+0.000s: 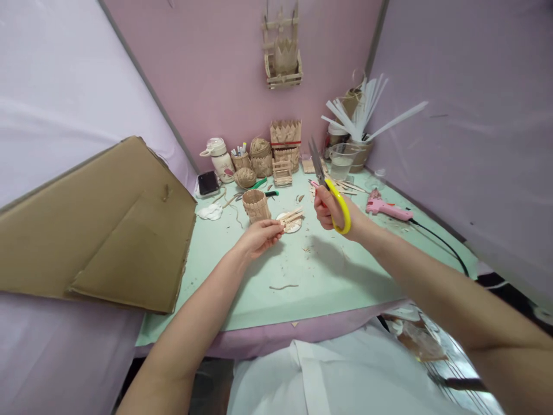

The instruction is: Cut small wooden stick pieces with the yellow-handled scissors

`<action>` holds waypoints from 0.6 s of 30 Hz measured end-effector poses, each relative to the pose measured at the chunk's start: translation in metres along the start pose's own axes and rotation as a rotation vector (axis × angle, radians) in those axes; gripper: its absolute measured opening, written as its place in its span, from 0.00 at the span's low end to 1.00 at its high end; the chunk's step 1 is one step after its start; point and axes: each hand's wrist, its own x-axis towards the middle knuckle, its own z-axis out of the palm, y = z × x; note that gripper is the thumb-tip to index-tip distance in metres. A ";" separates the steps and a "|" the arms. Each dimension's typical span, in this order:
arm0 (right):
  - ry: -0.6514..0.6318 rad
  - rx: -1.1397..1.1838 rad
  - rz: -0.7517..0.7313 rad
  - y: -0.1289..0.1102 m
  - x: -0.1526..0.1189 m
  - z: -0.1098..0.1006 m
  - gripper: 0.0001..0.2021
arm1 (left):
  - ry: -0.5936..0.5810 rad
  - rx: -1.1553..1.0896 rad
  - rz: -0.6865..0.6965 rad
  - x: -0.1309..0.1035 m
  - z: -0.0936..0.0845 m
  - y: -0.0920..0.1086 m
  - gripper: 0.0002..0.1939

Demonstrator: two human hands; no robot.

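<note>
My right hand (330,208) is closed round yellow-handled scissors (339,207), whose blades point up above the table. A small pink thing shows beside its fingers. My left hand (263,235) has its fingertips pinched at the near left edge of a round white disc (294,227); what they hold, if anything, is too small to tell. Several light wooden sticks (292,216) lie on the disc. Just behind my left hand stands a round holder (256,206) covered in wooden pieces. Small wood scraps (306,249) are scattered on the green table between my hands.
A pink glue gun (389,208) with a black cord lies at right. Behind are a water cup (342,163), white strips, twine balls (245,177), a bottle (221,162) and a phone (208,183). Large cardboard (99,236) covers the left side. A twig (284,286) lies in front.
</note>
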 end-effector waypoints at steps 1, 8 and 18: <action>0.031 -0.003 -0.055 0.004 0.003 0.006 0.23 | 0.014 0.001 0.018 -0.003 -0.002 0.001 0.11; 0.014 -0.367 -0.142 0.048 0.017 0.043 0.21 | 0.038 -0.055 0.130 -0.013 -0.021 -0.007 0.15; -0.008 -0.857 -0.307 0.064 0.000 0.035 0.15 | 0.053 -0.052 0.181 -0.018 -0.020 -0.009 0.13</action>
